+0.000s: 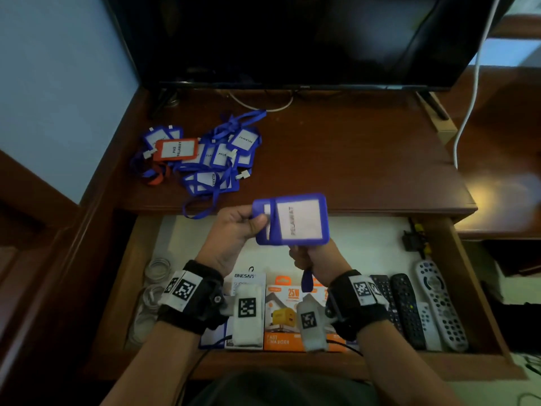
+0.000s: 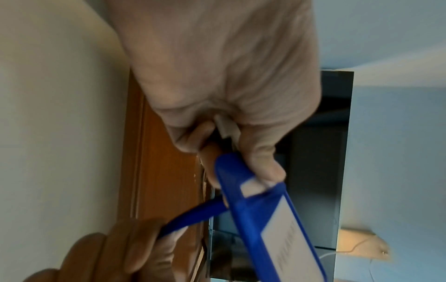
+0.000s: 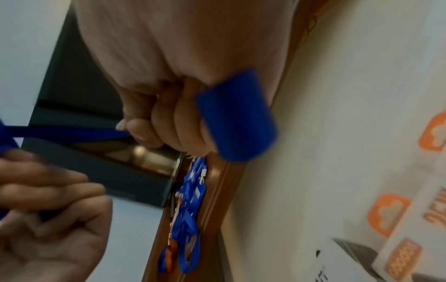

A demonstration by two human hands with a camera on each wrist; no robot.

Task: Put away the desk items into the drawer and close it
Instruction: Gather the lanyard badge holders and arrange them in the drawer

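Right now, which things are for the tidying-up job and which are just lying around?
For the job:
blue badge in the left hand
its strap in the right hand
pile of badges on the desk
open drawer

Just lying about:
TV
white cable

A dark brown wooden desk (image 1: 336, 159) fills the middle of the head view. On it, at centre left, a heap of blue badge holders (image 1: 216, 159) lies with one orange badge holder (image 1: 176, 149) on top. A black screen (image 1: 292, 39) stands at the upper edge, a white cable (image 1: 263, 106) beneath it.
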